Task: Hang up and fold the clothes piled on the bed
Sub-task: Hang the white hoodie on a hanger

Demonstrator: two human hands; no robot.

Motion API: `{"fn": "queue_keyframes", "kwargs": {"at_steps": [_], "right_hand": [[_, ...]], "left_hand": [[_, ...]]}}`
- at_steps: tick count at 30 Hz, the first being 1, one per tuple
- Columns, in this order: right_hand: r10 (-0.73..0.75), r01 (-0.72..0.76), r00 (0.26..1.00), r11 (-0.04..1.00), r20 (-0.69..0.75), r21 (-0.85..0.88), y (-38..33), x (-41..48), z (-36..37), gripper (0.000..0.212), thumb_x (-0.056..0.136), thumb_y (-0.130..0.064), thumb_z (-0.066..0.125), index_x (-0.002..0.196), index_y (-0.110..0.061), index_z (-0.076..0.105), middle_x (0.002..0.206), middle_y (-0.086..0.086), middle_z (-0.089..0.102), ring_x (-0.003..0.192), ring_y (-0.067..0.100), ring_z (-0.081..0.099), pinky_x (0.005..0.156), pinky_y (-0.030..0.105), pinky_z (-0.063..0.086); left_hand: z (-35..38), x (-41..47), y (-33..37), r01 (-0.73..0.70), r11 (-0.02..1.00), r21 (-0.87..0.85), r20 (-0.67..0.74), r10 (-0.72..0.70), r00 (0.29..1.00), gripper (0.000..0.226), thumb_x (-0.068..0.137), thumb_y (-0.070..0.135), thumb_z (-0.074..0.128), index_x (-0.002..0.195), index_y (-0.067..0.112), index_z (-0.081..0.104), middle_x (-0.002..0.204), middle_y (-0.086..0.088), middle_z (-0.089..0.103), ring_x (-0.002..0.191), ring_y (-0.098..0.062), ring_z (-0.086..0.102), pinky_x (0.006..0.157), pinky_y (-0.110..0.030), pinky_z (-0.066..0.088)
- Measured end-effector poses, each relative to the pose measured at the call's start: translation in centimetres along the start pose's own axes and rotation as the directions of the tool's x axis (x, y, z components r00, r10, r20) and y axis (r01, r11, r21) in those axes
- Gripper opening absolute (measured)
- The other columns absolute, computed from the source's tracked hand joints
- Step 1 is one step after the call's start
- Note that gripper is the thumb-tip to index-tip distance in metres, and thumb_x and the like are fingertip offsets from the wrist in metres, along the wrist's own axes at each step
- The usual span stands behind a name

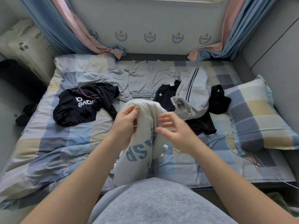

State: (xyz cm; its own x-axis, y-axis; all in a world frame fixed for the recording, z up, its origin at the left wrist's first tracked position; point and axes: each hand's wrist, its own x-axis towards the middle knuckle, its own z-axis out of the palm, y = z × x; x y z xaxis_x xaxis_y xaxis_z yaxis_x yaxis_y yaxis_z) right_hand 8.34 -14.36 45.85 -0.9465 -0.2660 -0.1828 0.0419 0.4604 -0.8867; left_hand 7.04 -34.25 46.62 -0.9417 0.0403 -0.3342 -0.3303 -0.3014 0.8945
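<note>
The left hand (127, 121) pinches the white garment (142, 156); the right hand (175, 132), grip spread, hovers beside it.

white sweatshirt (142, 147), blue letters | bunched, lifted over bed (56, 143) | dark, grey clothes (80, 104) strewn behind

The right hand (174, 129), at centre frame, is blurred at the fingers, so whether it touches the pale garment (140, 152) cannot be told. That garment's blue lettering reads only in part, and its lower end disappears behind the person's grey top (161, 202). The grey striped garment (194, 94) covers much of a black shirt (165, 96). The pillow (258, 113) is cut by the right edge.
</note>
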Motion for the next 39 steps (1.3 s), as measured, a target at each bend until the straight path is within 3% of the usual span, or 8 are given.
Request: {"fn": "queue_keyframes", "kwargs": {"at_steps": [7,10,12,15,24,31,36,39], "right_hand": [[0.142,-0.119,0.974,0.984,0.175,-0.135,2.9,0.5,4.4,0.049,0.092,-0.031,0.07,0.137,-0.028,0.053,0.131,-0.012,0.059,0.116,0.006,0.05,0.096,0.029,0.042],[0.196,-0.156,0.969,0.956,0.148,-0.248,3.8,1.4,4.1,0.008,0.095,-0.025,0.067,0.099,-0.018,0.068,0.097,-0.002,0.068,0.093,0.015,0.059,0.081,0.029,0.047],[0.188,-0.161,0.977,0.958,0.1,-0.236,4.3,1.8,3.6,0.03,0.095,-0.018,0.067,0.068,-0.019,0.053,0.067,-0.005,0.05,0.066,0.012,0.046,0.06,0.026,0.036],[0.152,-0.14,0.987,0.971,0.048,-0.194,4.6,1.8,2.4,0.027,0.096,-0.016,0.066,0.074,-0.003,0.056,0.067,0.001,0.044,0.064,0.014,0.038,0.059,0.03,0.03],[0.313,-0.206,0.937,0.855,-0.157,0.476,1.2,2.3,-0.5,0.027,0.102,-0.016,0.058,0.076,-0.011,0.056,0.075,0.013,0.059,0.07,0.025,0.063,0.065,0.041,0.057],[0.341,-0.177,0.931,0.738,-0.133,0.652,-2.7,1.9,0.3,0.022,0.103,-0.014,0.055,0.083,-0.005,0.058,0.073,0.015,0.065,0.063,0.023,0.07,0.054,0.03,0.057],[0.257,-0.079,0.958,0.655,-0.123,0.752,-4.5,1.5,-0.6,0.022,0.103,-0.014,0.054,0.082,-0.007,0.058,0.073,0.011,0.068,0.071,0.023,0.072,0.066,0.036,0.063],[0.222,-0.029,0.959,0.694,-0.176,0.719,-3.7,1.4,-1.4,0.015,0.103,-0.012,0.054,0.09,-0.011,0.061,0.091,0.011,0.074,0.089,0.025,0.074,0.081,0.039,0.061]], "left_hand": [[1.0,-1.1,3.4,-0.018,0.981,-0.193,0.161,0.05,0.986,0.026,0.103,0.021,0.048,0.102,0.007,0.07,0.098,-0.015,0.07,0.09,-0.027,0.069,0.084,-0.041,0.058],[0.6,-1.1,3.9,-0.037,0.981,-0.189,0.138,0.064,0.988,0.027,0.105,0.02,0.044,0.103,0.006,0.067,0.1,-0.015,0.069,0.093,-0.026,0.068,0.089,-0.041,0.056],[0.0,-0.9,4.0,-0.048,0.984,-0.171,0.098,0.066,0.993,0.028,0.106,0.02,0.042,0.11,0.003,0.064,0.108,-0.019,0.069,0.099,-0.028,0.068,0.091,-0.042,0.056],[-1.2,-0.5,4.0,-0.056,0.987,-0.15,0.008,0.058,0.998,0.03,0.108,0.02,0.041,0.11,0.005,0.067,0.107,-0.016,0.072,0.099,-0.026,0.07,0.09,-0.042,0.058],[-2.2,0.3,0.9,0.188,0.861,0.473,-0.121,-0.147,0.982,0.047,0.093,0.031,0.071,0.134,0.015,0.055,0.127,-0.005,0.06,0.098,-0.011,0.061,0.067,-0.023,0.051],[1.5,-1.7,-5.9,0.009,0.782,0.624,0.199,-0.17,0.965,0.068,0.062,0.051,0.083,0.121,0.03,0.055,0.117,0.005,0.067,0.109,-0.01,0.065,0.093,-0.043,0.056],[0.2,-0.4,-7.5,0.004,0.763,0.646,-0.002,-0.003,1.0,0.011,0.096,0.026,0.063,0.093,0.016,0.064,0.088,0.004,0.069,0.085,-0.019,0.063,0.077,-0.038,0.049],[-0.4,0.3,-5.3,-0.011,0.889,0.459,-0.087,0.057,0.995,0.022,0.094,0.014,0.06,0.072,0.019,0.062,0.067,0.01,0.058,0.064,-0.01,0.05,0.062,-0.03,0.04]]}}
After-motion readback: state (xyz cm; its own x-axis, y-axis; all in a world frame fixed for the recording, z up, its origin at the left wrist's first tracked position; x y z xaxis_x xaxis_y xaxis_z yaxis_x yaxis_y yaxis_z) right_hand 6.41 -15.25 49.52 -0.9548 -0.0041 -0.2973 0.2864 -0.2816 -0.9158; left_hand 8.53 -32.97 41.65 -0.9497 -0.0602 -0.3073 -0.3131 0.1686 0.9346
